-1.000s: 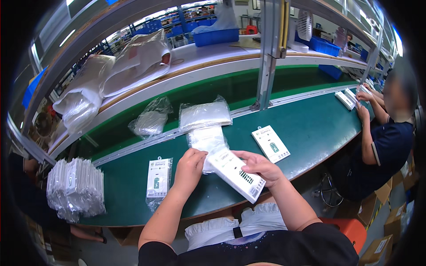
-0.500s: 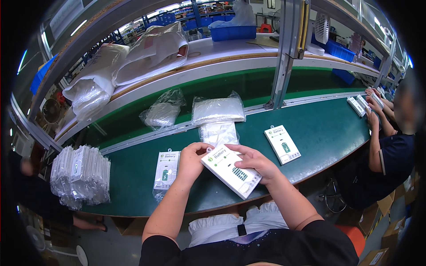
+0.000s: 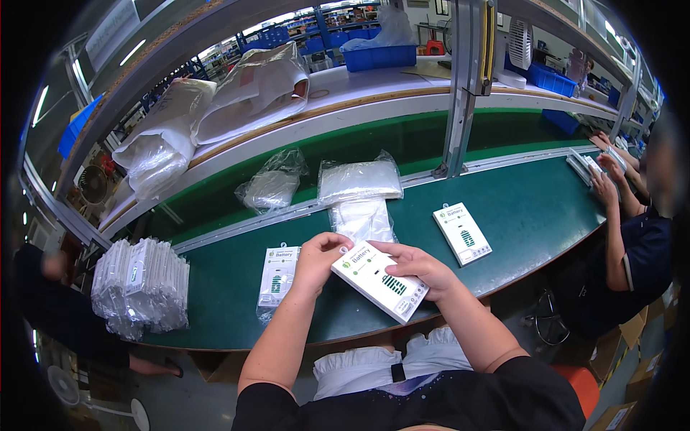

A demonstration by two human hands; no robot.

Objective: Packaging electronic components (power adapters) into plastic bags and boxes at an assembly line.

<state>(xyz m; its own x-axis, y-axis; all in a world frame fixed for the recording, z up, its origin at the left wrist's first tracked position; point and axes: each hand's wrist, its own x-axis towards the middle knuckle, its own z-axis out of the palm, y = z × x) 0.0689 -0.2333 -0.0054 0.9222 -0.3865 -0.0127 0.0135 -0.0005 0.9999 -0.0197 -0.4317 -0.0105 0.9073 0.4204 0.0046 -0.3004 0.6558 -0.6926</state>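
My right hand (image 3: 425, 271) grips a white battery box (image 3: 374, 269) with green print, tilted in front of me above the near table edge. Its thumb lies on the front face. My left hand (image 3: 320, 260) is closed in a pinch at the box's top left corner, by the small clear hang tab. To the left, a similar white box (image 3: 279, 271) in a clear bag lies on the table, and another white box (image 3: 462, 233) lies on the right. Beyond my hands is a stack of clear plastic bags (image 3: 361, 215).
Many bagged boxes (image 3: 140, 287) are piled at the table's left end. More clear bags (image 3: 359, 181) and a loose bag bundle (image 3: 269, 188) lie by the metal rail. A metal post (image 3: 458, 93) stands behind. A co-worker's hands (image 3: 607, 179) handle boxes at the far right.
The view has shifted slightly. My hands and the box stay nearly in place, with the left fingertips still at its hang tab. The co-worker's hands and boxes have moved a little.
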